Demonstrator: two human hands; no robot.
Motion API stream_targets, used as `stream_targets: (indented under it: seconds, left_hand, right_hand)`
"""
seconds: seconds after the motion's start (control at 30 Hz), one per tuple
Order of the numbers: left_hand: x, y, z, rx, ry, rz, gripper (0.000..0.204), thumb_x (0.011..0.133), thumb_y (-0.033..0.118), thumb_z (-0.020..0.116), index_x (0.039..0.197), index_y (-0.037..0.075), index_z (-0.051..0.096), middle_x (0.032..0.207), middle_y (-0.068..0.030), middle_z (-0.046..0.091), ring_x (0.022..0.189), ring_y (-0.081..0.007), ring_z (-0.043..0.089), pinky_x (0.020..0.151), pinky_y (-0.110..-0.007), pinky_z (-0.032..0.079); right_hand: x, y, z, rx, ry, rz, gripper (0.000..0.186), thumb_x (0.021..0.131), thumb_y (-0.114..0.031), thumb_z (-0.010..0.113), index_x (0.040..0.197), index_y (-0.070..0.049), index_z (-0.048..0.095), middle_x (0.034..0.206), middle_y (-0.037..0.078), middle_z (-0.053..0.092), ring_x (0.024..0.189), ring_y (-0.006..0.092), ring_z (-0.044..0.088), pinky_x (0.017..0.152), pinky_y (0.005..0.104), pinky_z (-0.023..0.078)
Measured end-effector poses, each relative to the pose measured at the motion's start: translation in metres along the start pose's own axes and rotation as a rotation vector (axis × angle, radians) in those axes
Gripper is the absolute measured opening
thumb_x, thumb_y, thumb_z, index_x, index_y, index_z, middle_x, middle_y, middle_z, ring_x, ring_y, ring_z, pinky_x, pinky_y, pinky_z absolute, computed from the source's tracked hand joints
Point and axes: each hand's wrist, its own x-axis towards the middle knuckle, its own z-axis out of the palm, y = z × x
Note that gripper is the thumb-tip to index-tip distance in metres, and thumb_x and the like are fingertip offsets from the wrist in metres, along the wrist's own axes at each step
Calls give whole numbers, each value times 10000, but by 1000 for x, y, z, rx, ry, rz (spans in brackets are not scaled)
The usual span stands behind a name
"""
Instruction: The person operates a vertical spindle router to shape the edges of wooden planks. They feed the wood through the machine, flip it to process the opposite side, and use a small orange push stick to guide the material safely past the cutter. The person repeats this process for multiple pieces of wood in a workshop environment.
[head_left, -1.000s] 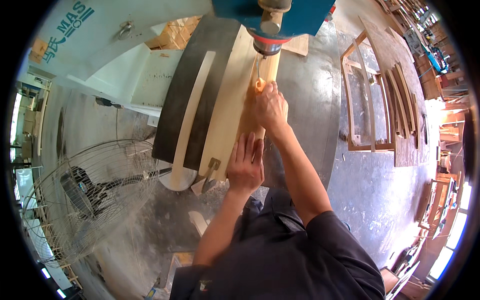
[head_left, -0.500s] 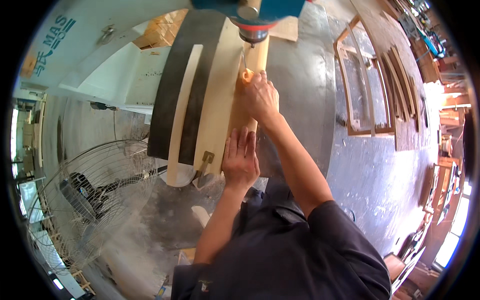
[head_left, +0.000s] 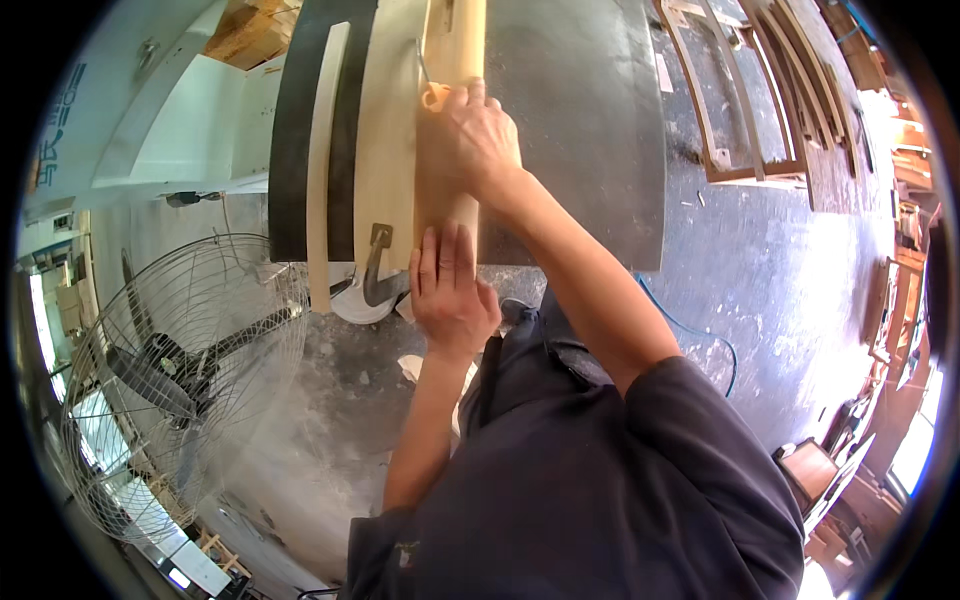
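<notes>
My right hand (head_left: 480,135) lies over a long pale wooden piece (head_left: 462,45) on the dark metal table. Its fingers curl beside an orange handle (head_left: 435,97) with a thin metal rod pointing away from me; the thumb is hidden. Closer to me, my left hand (head_left: 450,285) rests with straight fingers against the near end of the wood. Just left of the hands, a flat board (head_left: 388,130) lies lengthwise, held at its near end by a metal clamp (head_left: 378,262). Left of that board is a narrow pale strip (head_left: 326,150), its near end jutting past the table edge.
The dark metal table (head_left: 580,150) extends right of the wood. A wire-caged fan (head_left: 185,370) stands on the floor at left, by a pale green machine body (head_left: 190,140). Wooden frames (head_left: 750,90) lie at the far right. A blue hose (head_left: 705,335) trails across the floor.
The view has tilted down toward me, so the blue machine head with its chuck has left the picture. Both hands stay on the wood, the right one beside the orange handle.
</notes>
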Motion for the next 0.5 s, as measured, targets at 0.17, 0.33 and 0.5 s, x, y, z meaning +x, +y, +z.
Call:
stream_targets:
  seconds: [0.17, 0.33, 0.5]
  left_hand:
    - [-12, -6, -6, 25, 32, 49, 671, 807, 125, 635, 1468, 27, 573, 1504, -147, 584, 1359, -414, 548, 1127, -520, 455]
    - [-18, -10, -4, 55, 25, 65, 611, 885, 215, 633, 1470, 48, 580, 1522, -146, 567, 1363, -408, 540, 1124, -519, 444]
    - [-9, -15, 11, -20, 82, 69, 534, 974, 212, 564, 1482, 47, 567, 1534, -163, 553, 1411, -417, 508, 1177, -539, 402]
  right_hand:
    - [-14, -9, 6, 69, 29, 77, 557, 883, -95, 698, 1327, 168, 488, 1465, 417, 490, 1182, 435, 650, 962, 423, 583]
    - [-17, -9, 10, 102, 77, 78, 501, 853, -107, 726, 1248, 124, 522, 1425, 385, 531, 1161, 437, 657, 957, 430, 579]
    - [-13, -3, 17, 55, 128, 34, 412, 889, -130, 670, 1200, 105, 536, 1386, 371, 567, 1099, 428, 682, 921, 448, 584]
